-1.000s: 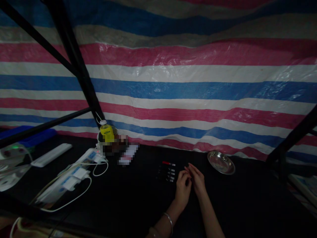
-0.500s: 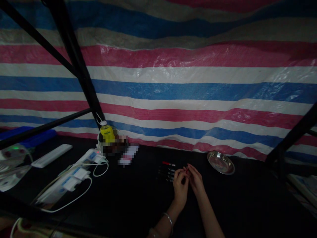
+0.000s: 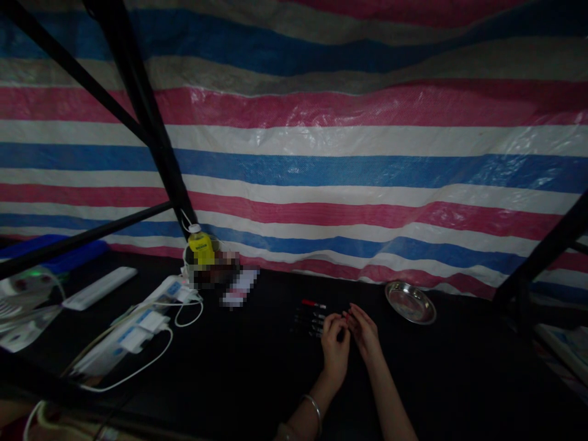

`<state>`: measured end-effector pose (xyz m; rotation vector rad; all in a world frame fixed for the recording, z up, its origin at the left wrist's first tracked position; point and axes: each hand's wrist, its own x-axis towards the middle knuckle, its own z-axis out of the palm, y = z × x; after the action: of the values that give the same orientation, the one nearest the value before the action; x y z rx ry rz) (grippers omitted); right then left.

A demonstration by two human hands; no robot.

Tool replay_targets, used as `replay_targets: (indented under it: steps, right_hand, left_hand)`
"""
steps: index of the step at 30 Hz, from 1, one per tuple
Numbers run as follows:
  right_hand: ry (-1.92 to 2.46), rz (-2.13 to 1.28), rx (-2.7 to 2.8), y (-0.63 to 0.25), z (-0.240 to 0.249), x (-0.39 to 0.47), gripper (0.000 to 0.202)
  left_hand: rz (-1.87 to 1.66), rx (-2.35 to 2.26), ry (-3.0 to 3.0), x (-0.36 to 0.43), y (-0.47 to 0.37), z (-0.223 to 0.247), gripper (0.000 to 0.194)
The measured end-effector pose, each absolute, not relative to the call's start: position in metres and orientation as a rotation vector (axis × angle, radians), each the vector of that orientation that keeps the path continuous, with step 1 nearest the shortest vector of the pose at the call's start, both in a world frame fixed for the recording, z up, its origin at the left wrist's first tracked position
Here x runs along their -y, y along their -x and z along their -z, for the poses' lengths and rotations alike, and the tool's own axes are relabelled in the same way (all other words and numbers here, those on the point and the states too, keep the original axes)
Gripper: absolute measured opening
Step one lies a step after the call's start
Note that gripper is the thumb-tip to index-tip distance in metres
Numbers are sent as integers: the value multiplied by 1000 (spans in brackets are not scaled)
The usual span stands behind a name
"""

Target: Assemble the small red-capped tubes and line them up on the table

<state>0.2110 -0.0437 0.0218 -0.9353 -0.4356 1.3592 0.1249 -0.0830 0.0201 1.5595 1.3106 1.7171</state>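
My left hand [image 3: 335, 346] and my right hand [image 3: 364, 331] meet at the fingertips above the black table [image 3: 239, 373]. Between them shows a small red thing [image 3: 346, 317], too small and dark to name; the fingers of both hands are closed around it. Just left of my left hand lies a red pen [image 3: 313, 304], with several black pens [image 3: 309, 320] in a row below it. A round metal dish [image 3: 410, 302] stands to the right, beyond my right hand.
At the left are power strips [image 3: 133, 327] with white cables, a white bar [image 3: 100, 288] and a yellow bottle [image 3: 201, 246]. A pale packet [image 3: 241, 286] lies near the striped sheet [image 3: 321, 168]. Black frame bars [image 3: 151, 135] rise on both sides.
The view has shifted very slightly. Both hands remain together in nearly the same place, with the red thing still between the fingertips.
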Motion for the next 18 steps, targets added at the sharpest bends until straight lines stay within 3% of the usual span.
replay_targets:
  steps: [18]
  right_hand:
    - [953,-1352,446,-210,-22,44,40]
  left_hand:
    - [-1722,-1272,-1524,82,-126,-15,13]
